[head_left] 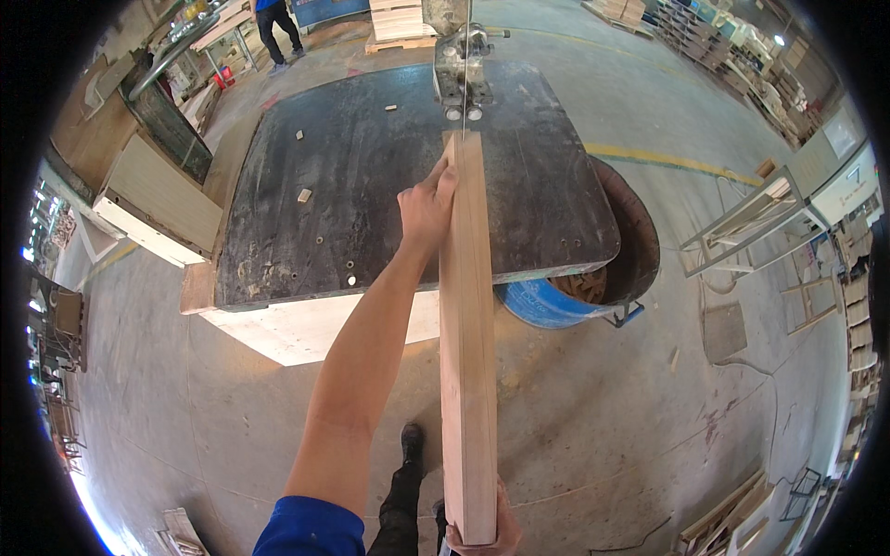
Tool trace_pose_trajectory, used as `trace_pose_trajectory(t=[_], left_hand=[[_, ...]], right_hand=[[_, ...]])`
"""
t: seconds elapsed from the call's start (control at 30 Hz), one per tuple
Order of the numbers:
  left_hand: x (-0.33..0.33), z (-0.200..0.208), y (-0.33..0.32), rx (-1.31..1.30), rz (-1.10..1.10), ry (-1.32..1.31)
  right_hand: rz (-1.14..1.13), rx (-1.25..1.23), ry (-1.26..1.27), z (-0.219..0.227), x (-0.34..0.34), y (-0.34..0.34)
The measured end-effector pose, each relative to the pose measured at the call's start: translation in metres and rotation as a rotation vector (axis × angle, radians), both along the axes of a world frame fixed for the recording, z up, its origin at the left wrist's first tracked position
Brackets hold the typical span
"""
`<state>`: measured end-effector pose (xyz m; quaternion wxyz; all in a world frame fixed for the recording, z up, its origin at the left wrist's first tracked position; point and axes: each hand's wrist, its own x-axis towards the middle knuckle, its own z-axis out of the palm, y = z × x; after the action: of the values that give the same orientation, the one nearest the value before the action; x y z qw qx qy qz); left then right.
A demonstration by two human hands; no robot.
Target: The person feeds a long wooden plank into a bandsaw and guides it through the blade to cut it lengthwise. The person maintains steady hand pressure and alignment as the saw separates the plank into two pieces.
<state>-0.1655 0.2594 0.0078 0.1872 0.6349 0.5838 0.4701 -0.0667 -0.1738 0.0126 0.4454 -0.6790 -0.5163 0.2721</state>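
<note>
Presses left grip against left side of long pale straight-edged wooden beam near far end, with some fingers extended forward along side face and others bent; cannot tell whether clenched on wood or only pushing flat. Cups near end of beam from below with right grip, grasping at both sides, mostly hidden under wood. Lies lengthwise, pointing straight away from body: far part over scuffed black flat-topped bench, near part jutting past front edge above grey concrete floor. Meets thin upright metal saw blade at far end; cannot tell depth of any cut. Just beside blade, above bench: worn grey metal guide with two round ends facing near side. Left of beam on bench: small pale wooden offcut, plus two smaller ones farther back. Below right edge of bench: round blue metal drum with rusty inner wall, holding brown wood scraps. Under front edge: pale wooden panel. At left of bench: pale boxy wooden piece. Farther right on floor: grey metal frame stand. At far upper left: standing person in dark trousers.
</note>
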Motion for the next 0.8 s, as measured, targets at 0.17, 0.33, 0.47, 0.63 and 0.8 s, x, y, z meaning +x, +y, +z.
trace_pose_trajectory(t=[0.17, 0.33, 0.47, 0.63, 0.8], left_hand=[[0.0007, 0.0009, 0.0009, -0.024, -0.003, -0.01], [-0.0001, 0.0005, 0.0008, -0.033, 0.004, 0.004], [-0.0006, -0.0002, 0.002, -0.036, 0.006, -0.005], [0.0005, 0.0004, 0.0017, -0.026, 0.015, -0.007], [0.0005, 0.0012, 0.0024, -0.046, 0.008, -0.02]], right_hand=[[-0.003, -0.014, -0.002, -0.0009, -0.0003, 0.0002], [0.021, 0.017, 0.056, 0.0044, 0.0003, 0.0052], [0.031, -0.012, 0.068, 0.0029, 0.0, 0.0022], [0.056, 0.01, 0.067, 0.002, 0.0023, 0.004], [0.052, -0.019, 0.087, 0.0067, 0.0021, 0.0063]])
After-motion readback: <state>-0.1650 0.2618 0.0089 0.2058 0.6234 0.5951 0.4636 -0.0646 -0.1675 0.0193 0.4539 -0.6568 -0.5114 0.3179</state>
